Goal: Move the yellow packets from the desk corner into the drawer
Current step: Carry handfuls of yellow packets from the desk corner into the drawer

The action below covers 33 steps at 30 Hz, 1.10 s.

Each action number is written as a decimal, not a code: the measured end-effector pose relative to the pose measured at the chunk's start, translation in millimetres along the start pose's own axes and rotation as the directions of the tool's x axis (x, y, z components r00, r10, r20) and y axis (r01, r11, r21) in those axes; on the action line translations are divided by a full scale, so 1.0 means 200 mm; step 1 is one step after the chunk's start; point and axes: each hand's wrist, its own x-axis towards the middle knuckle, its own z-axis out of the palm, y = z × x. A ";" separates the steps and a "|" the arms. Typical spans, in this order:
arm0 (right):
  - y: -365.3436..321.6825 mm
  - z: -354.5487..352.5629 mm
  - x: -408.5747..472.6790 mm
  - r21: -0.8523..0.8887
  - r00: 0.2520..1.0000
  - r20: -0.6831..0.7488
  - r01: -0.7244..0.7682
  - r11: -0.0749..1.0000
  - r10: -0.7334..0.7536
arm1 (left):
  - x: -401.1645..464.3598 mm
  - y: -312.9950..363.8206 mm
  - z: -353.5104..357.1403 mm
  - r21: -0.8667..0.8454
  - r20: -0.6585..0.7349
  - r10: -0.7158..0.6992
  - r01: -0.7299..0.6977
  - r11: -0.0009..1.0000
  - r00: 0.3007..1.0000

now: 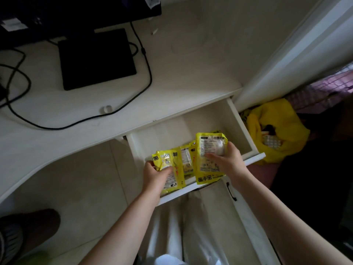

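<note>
While both hands hover over the open drawer (242,129) under the desk (172,88), the left hand (155,175) has its fingers (168,170) clamped on one yellow packet (172,173) and the right hand (227,161) grips another packet (207,163) by its side edge, with more packets (186,159) lying in the drawer between them. They look light, soft and crinkly, likely slick, so pinching a sealed edge seems safest.

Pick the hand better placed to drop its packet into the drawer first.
Right. The right hand holds its yellow packet over the open drawer; the left hand is at the front edge.
</note>
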 end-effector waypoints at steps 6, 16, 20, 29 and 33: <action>-0.02 0.16 0.38 -0.127 0.992 0.077 -0.090 0.988 0.100 | 0.28 0.04 0.11 0.001 -0.147 -0.098 0.099 0.995 0.984; -0.05 0.47 0.75 -0.346 0.957 0.266 -0.019 0.938 0.118 | 0.67 0.07 0.21 0.051 -0.138 -0.106 0.114 0.992 0.985; -0.06 0.54 0.80 -0.420 0.948 0.288 -0.003 0.907 0.137 | 0.71 0.12 0.22 0.063 -0.167 -0.111 0.123 0.990 0.980; -0.10 0.39 0.79 -0.656 0.954 0.296 0.167 0.736 0.048 | 0.60 0.11 0.14 0.378 -0.122 0.049 0.001 0.926 0.991; -0.14 0.35 0.73 -0.678 0.940 0.340 0.247 0.692 -0.002 | 0.49 0.12 0.11 0.406 -0.073 0.079 -0.042 0.913 0.994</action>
